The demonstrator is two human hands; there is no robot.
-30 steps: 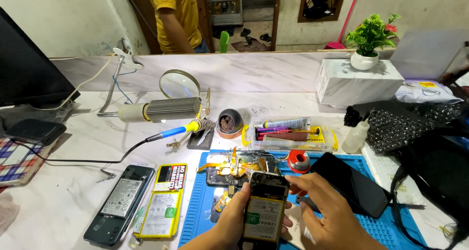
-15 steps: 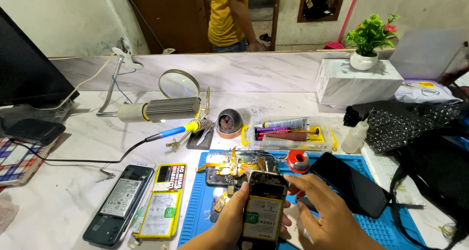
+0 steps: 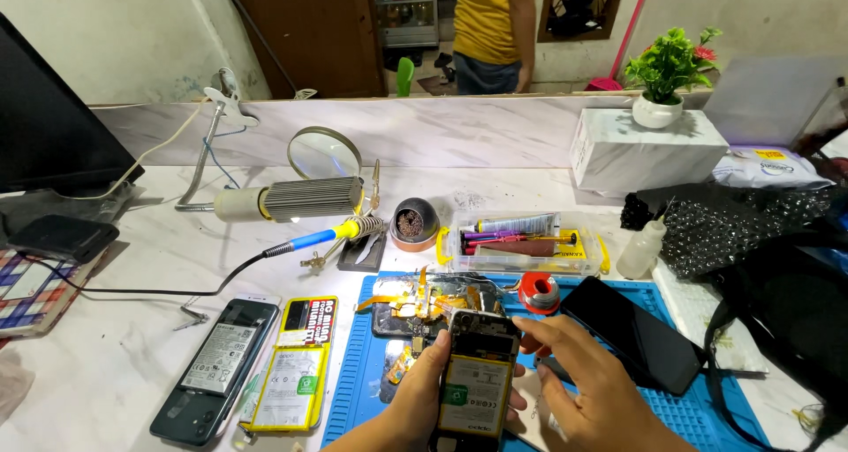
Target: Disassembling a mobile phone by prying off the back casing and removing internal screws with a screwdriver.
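The left hand [image 3: 424, 399] is wrapped around an opened phone [image 3: 477, 381] with its back cover off, fingers curled shut about its left side and lower end, so that the battery faces up. The phone is held just above the blue work mat [image 3: 371, 372] near the front edge of the bench [image 3: 132, 266]. The right hand [image 3: 592, 390] is beside it on the right, fingers partly curled, with the fingertips [image 3: 530, 326] touching the phone's upper right corner; whether they pinch anything small cannot be told.

On the mat just behind the phone lies a dismantled phone frame with orange flex cables [image 3: 424, 302], and to its right a red tape roll [image 3: 537, 291] and a black phone lying face down [image 3: 632, 333]. Left of the mat, towards the front left corner of the bench, a loose battery in a yellow wrapper [image 3: 296, 364] lies just beside a second open phone with a grey battery [image 3: 216, 368].

Further back stand a blue-handled soldering iron [image 3: 322, 237] on its stand, a round tin of brass wool [image 3: 413, 224], a clear plastic box of tools [image 3: 521, 240], a small white squeeze bottle [image 3: 640, 249], a magnifying glass [image 3: 324, 154] and a ribbed metal lamp [image 3: 305, 198] on a bent arm. A dark monitor [image 3: 49, 125] stands at the left edge. At the back right are a white box [image 3: 645, 151] carrying a potted plant [image 3: 671, 72]. Beyond the bench another person in a yellow shirt [image 3: 486, 10] stands
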